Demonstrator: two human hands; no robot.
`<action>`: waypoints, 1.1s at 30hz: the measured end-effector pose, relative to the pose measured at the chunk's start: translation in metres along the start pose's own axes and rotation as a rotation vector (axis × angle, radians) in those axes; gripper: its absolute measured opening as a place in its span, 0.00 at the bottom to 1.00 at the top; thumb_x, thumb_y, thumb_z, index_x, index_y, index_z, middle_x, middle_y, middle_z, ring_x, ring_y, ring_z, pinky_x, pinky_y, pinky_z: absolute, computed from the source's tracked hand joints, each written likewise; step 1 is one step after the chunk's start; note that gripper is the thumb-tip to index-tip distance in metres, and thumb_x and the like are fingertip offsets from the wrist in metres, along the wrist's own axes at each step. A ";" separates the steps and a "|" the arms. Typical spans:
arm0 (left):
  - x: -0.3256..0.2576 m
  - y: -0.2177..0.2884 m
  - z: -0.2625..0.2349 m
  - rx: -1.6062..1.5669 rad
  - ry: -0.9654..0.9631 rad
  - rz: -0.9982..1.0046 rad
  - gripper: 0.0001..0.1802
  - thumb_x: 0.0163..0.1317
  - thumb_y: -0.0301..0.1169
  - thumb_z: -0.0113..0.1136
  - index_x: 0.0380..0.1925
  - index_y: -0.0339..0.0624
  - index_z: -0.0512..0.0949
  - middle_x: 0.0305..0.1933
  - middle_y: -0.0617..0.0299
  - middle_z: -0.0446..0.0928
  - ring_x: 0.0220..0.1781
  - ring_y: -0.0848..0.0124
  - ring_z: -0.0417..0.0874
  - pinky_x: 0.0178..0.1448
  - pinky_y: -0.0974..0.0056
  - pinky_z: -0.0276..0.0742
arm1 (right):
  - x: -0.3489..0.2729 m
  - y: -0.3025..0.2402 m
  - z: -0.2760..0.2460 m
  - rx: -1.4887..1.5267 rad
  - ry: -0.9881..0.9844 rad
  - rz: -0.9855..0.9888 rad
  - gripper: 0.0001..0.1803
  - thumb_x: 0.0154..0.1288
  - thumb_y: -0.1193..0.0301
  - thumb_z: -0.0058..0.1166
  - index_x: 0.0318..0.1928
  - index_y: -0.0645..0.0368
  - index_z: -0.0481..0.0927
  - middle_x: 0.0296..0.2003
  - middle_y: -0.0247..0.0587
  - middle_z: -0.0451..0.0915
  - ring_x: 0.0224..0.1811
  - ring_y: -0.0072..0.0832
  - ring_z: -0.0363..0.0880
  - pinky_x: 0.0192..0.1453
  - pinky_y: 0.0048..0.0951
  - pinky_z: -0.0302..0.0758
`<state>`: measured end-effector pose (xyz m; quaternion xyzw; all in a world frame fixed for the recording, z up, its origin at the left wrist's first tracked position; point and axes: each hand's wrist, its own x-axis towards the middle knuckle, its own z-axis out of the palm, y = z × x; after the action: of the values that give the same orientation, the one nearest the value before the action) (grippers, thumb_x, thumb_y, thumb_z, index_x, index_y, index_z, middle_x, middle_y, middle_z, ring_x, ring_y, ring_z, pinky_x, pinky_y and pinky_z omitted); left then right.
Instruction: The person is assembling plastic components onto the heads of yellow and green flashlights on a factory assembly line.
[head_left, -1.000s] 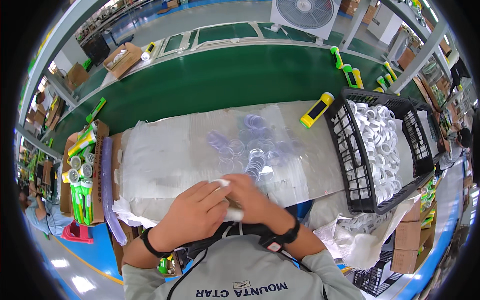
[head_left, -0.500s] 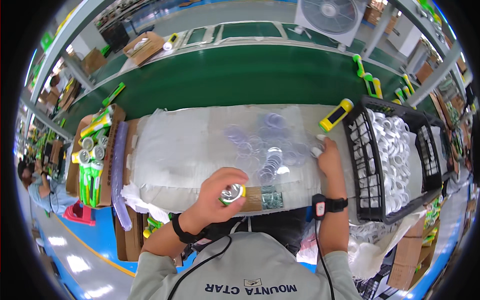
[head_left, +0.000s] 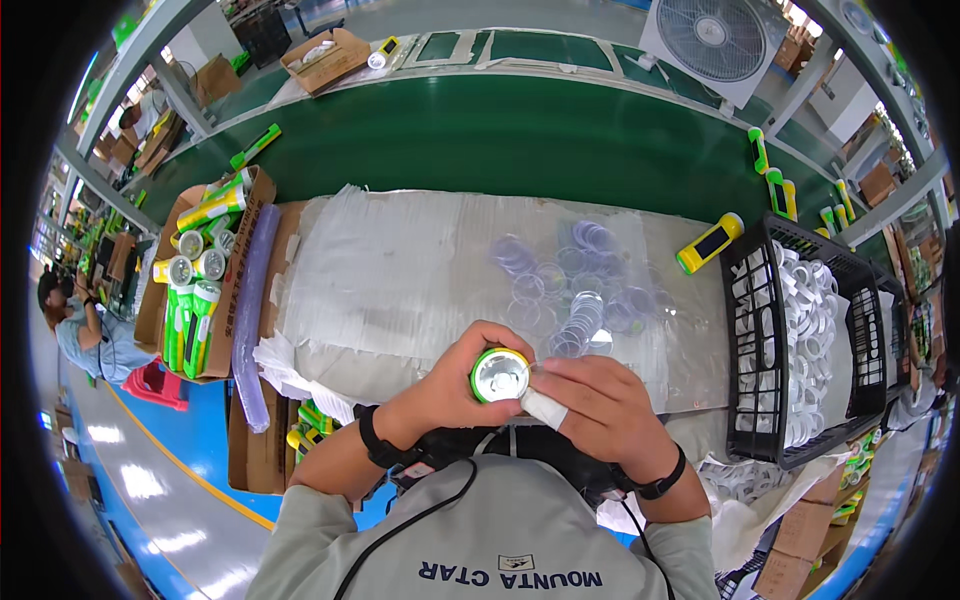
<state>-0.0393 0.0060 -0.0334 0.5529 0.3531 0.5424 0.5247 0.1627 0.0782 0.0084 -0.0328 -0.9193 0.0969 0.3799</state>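
My left hand (head_left: 450, 385) is wrapped round a flashlight (head_left: 500, 376), its round silvery reflector facing up and a green and yellow rim around it. Against the right side of that rim, my right hand (head_left: 610, 405) has its fingers pinched together. A white covering (head_left: 545, 408) shows at its thumb; whatever lies between the fingertips is too small to make out. Just beyond both hands, several clear plastic discs (head_left: 580, 320) lie loose and overlapping on the work surface (head_left: 390, 270).
To the right stands a black crate (head_left: 745, 390) of white rings (head_left: 808, 340), with a yellow flashlight (head_left: 710, 243) beside it. At left are a cardboard box (head_left: 262, 190) of flashlights and a purple plastic roll (head_left: 254, 320). A green conveyor belt (head_left: 440, 140) runs behind.
My right hand has come from the far right of the work surface back to the flashlight. My left hand has shifted right, and the reflector now faces up. The whole view has shifted slightly.
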 end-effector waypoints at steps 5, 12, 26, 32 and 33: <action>0.003 -0.005 -0.004 -0.037 -0.124 0.112 0.31 0.48 0.25 0.68 0.50 0.43 0.62 0.49 0.56 0.70 0.51 0.68 0.73 0.56 0.61 0.68 | 0.006 -0.012 -0.009 -0.145 -0.107 0.009 0.11 0.43 0.70 0.58 0.33 0.52 0.81 0.41 0.32 0.77 0.42 0.27 0.74 0.45 0.29 0.71; 0.006 -0.005 -0.008 -0.031 -0.168 0.153 0.28 0.52 0.28 0.60 0.52 0.45 0.60 0.50 0.49 0.68 0.49 0.65 0.73 0.53 0.59 0.70 | 0.009 -0.016 -0.008 -0.167 -0.163 0.098 0.07 0.43 0.70 0.59 0.27 0.51 0.77 0.36 0.28 0.74 0.38 0.26 0.71 0.44 0.30 0.68; -0.005 -0.007 -0.004 0.026 -0.124 0.096 0.34 0.52 0.28 0.64 0.56 0.42 0.56 0.53 0.48 0.66 0.56 0.62 0.69 0.59 0.58 0.66 | 0.004 -0.013 0.008 0.016 -0.167 0.128 0.19 0.47 0.77 0.54 0.44 0.55 0.80 0.54 0.35 0.76 0.59 0.31 0.72 0.63 0.38 0.66; -0.001 -0.013 -0.007 0.092 -0.156 0.267 0.33 0.51 0.26 0.65 0.54 0.46 0.56 0.53 0.47 0.66 0.55 0.58 0.70 0.57 0.55 0.67 | 0.005 -0.026 0.020 0.021 -0.175 0.165 0.21 0.49 0.74 0.54 0.47 0.61 0.77 0.55 0.40 0.75 0.62 0.35 0.69 0.67 0.47 0.59; 0.002 -0.013 -0.006 0.087 -0.175 0.271 0.33 0.51 0.26 0.65 0.54 0.46 0.56 0.53 0.47 0.66 0.55 0.58 0.70 0.57 0.55 0.67 | 0.005 -0.030 0.019 -0.065 -0.185 0.216 0.21 0.50 0.73 0.54 0.48 0.62 0.76 0.56 0.42 0.74 0.63 0.37 0.68 0.67 0.51 0.56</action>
<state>-0.0422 0.0112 -0.0463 0.6629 0.2516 0.5421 0.4511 0.1457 0.0462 0.0050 -0.1347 -0.9443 0.1099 0.2795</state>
